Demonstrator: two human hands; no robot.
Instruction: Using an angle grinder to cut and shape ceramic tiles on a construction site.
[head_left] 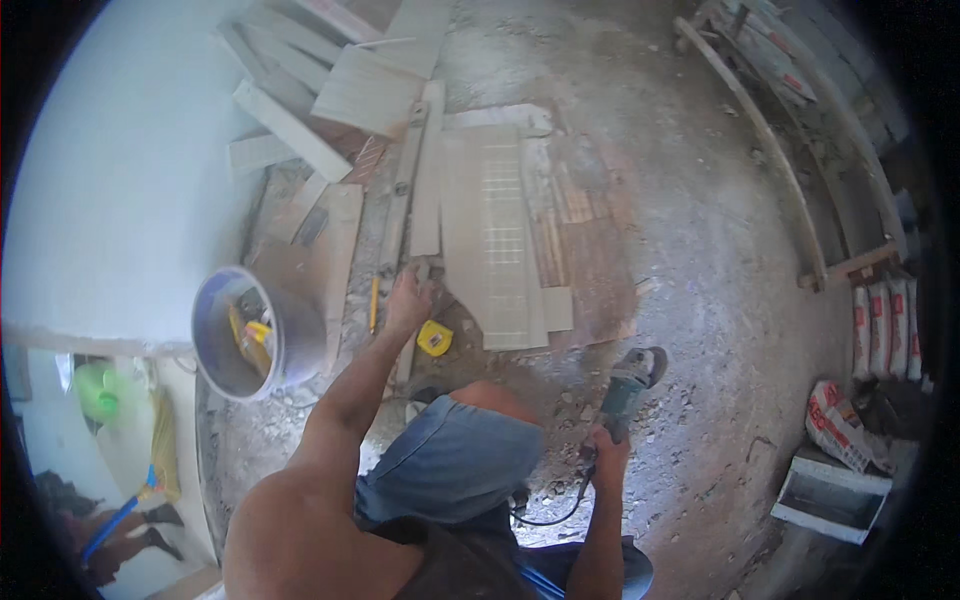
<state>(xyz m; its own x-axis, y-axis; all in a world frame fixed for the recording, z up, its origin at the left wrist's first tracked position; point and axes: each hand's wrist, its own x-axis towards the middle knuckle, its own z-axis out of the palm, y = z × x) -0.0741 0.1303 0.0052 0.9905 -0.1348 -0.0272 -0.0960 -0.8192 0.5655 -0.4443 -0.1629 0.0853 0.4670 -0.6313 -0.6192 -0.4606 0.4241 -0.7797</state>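
Observation:
My right hand (608, 458) is closed round the body of an angle grinder (622, 398), its disc at the far end and a black cord trailing below. My left hand (408, 302) reaches forward, its fingers curled at the near end of a long narrow tile strip (428, 180); a small greyish thing at the fingertips is too unclear to name. Close to that hand lie a yellow tape measure (433, 338) and a yellow pencil (374, 304). Right of it a large beige tile (482, 230) with pale line markings lies flat.
A bucket (282, 340) with tools stands at the left. Loose tile pieces (295, 130) lean by the wall behind it. Rubble (690, 430) covers the floor. Far right are a wooden frame (770, 130), several bags (880, 325) and a white box (830, 492).

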